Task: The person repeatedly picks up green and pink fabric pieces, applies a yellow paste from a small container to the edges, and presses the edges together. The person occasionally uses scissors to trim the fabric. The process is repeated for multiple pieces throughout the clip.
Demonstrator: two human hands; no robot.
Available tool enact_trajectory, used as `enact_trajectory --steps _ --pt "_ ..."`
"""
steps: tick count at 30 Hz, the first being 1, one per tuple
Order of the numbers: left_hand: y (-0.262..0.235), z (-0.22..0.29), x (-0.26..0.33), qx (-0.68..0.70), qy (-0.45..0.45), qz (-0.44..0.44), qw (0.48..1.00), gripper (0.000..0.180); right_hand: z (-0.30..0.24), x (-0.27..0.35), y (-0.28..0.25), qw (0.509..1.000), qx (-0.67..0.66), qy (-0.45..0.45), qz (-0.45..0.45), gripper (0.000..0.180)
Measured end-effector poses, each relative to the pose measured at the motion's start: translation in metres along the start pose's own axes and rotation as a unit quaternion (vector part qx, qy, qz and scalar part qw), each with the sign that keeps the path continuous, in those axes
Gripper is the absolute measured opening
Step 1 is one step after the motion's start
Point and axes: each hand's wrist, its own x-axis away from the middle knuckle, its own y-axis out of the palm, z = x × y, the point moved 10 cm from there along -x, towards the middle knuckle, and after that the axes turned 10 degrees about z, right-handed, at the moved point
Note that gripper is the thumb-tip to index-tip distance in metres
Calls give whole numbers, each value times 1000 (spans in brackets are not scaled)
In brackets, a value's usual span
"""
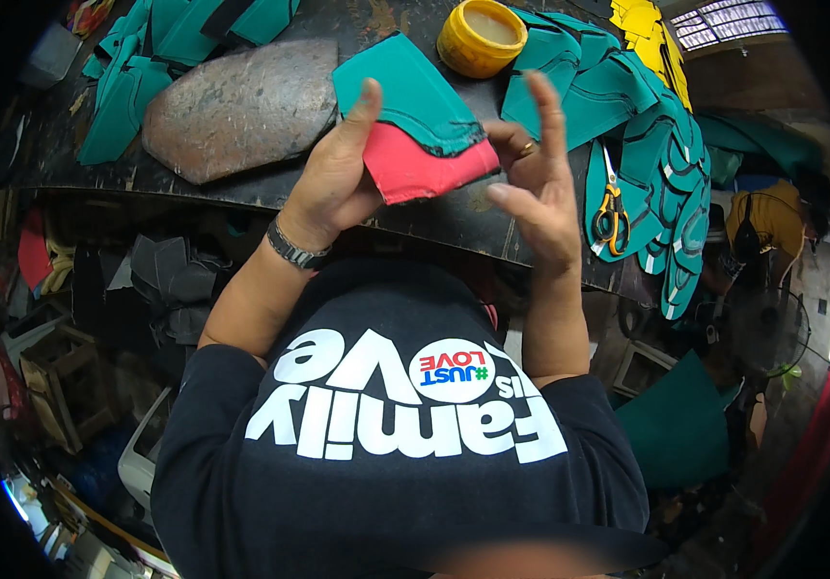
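My left hand (333,174) grips a cut piece of material (415,121), teal on one face and red-pink on the other, holding it by its left edge just above the dark workbench (241,188). A metal bracelet sits on that wrist. My right hand (536,183) is beside the piece's right corner, index finger raised and fingers apart, with a ring on one finger; it holds nothing I can see.
A flat grey stone slab (241,106) lies left of the piece. A yellow tub (481,37) stands behind it. Teal cut pieces (647,145) pile at right and back left, with orange-handled scissors (611,207) on them. Cluttered shelves and scraps fill the space under the bench.
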Motion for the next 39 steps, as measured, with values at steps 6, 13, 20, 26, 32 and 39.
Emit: enact_trajectory --steps 6,13,20,26,32,39 --pt "0 2 10 -80 91 -54 991 75 33 8 -15 992 -30 51 110 94" --pt "-18 -13 15 -280 120 15 952 63 37 3 -7 984 -94 101 110 86" --pt "-17 -15 12 -244 111 -1 963 58 30 -1 -19 988 -38 43 143 67" --pt "-20 -22 12 -143 50 -3 988 57 -2 3 -50 970 103 -65 210 53" --pt "-17 -23 12 -96 19 -7 995 56 8 20 -54 964 141 -36 221 31" --pt "-14 -27 11 -102 3 -6 995 56 7 32 -26 936 316 -67 140 39"
